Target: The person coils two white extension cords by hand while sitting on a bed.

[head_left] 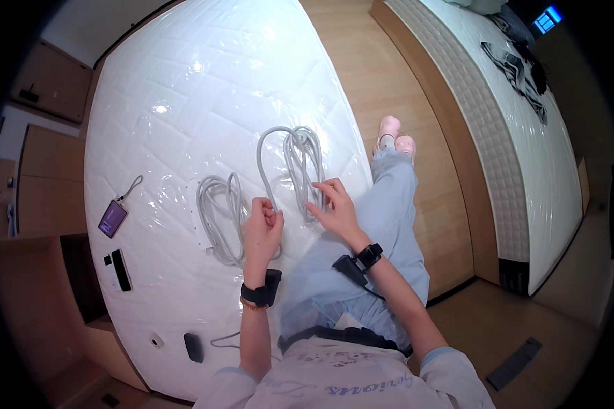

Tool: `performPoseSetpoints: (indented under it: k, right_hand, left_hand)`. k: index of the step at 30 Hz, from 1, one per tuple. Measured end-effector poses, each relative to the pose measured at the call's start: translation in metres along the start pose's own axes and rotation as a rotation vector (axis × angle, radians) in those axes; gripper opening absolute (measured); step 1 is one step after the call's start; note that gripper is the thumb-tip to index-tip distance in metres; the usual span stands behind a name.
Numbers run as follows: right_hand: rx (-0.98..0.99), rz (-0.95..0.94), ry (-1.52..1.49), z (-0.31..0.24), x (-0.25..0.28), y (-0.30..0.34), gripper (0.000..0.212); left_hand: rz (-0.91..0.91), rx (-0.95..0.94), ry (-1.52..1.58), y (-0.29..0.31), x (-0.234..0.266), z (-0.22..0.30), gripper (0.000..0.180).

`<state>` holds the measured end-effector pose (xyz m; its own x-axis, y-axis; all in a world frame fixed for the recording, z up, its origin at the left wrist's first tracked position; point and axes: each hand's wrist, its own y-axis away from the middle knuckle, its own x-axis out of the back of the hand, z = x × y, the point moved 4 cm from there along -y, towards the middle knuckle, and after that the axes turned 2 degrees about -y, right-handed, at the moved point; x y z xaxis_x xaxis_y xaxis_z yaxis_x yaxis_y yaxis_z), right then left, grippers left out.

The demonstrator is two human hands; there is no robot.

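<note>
My left hand [262,235] is closed, pinching a grey cable [258,158] between thumb and fingers. From that pinch the cable rises in an arch and runs into a long looped coil [288,163] on the mattress to the right. At the coil's near right side is my right hand [336,210], its thumb and fingers apart, with the tips at the strands. Just left of my left hand lies a second grey cable bundle [201,204], loosely looped. The left hand covers part of the held cable.
The plastic-wrapped mattress [184,123] bears a purple card-like item [112,219] with a strap, a black-and-white device [121,270], a black oval object [194,347] and a small white object [157,339]. Another wrapped mattress [525,177] stands right, beyond a strip of wooden floor [416,102].
</note>
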<state>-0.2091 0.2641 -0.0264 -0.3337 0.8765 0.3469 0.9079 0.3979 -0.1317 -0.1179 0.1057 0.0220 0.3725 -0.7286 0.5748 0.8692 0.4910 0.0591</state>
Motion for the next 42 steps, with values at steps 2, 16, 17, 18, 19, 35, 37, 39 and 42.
performPoseSetpoints:
  k: [2, 16, 17, 18, 19, 35, 37, 39, 42]
  right_hand:
    - [0.072, -0.033, 0.027, -0.003, -0.001, 0.001, 0.031]
    - [0.149, 0.219, 0.017, 0.009, 0.005, 0.002, 0.017]
    - [0.120, 0.239, 0.014, 0.012, 0.006, 0.002, 0.018]
    - [0.120, 0.235, 0.008, 0.013, 0.005, 0.002, 0.018]
    - [0.120, 0.217, -0.002, 0.013, 0.003, 0.001, 0.017]
    - [0.100, 0.203, -0.018, 0.016, 0.002, 0.002, 0.015]
    - [0.092, 0.196, -0.021, 0.015, 0.002, 0.002, 0.015]
    - [0.083, 0.187, -0.024, 0.015, 0.002, 0.002, 0.015]
    - [0.082, 0.184, -0.019, 0.019, 0.003, 0.001, 0.015]
  left_hand:
    - [-0.024, -0.003, 0.015, -0.001, 0.000, 0.002, 0.019]
    - [-0.127, -0.250, -0.328, 0.025, -0.005, -0.043, 0.048]
    - [-0.042, -0.222, -0.439, 0.029, -0.002, -0.040, 0.045]
    - [0.050, -0.191, -0.556, 0.033, 0.003, -0.037, 0.042]
    - [0.052, -0.186, -0.561, 0.035, 0.002, -0.040, 0.042]
    - [0.253, -0.092, -0.627, 0.050, 0.087, -0.100, 0.020]
    - [0.564, 0.027, -0.263, 0.047, 0.081, -0.080, 0.019]
    - [0.382, 0.064, -0.113, 0.044, 0.050, -0.056, 0.020]
    - [0.037, 0.213, -0.369, 0.046, 0.006, -0.051, 0.026]
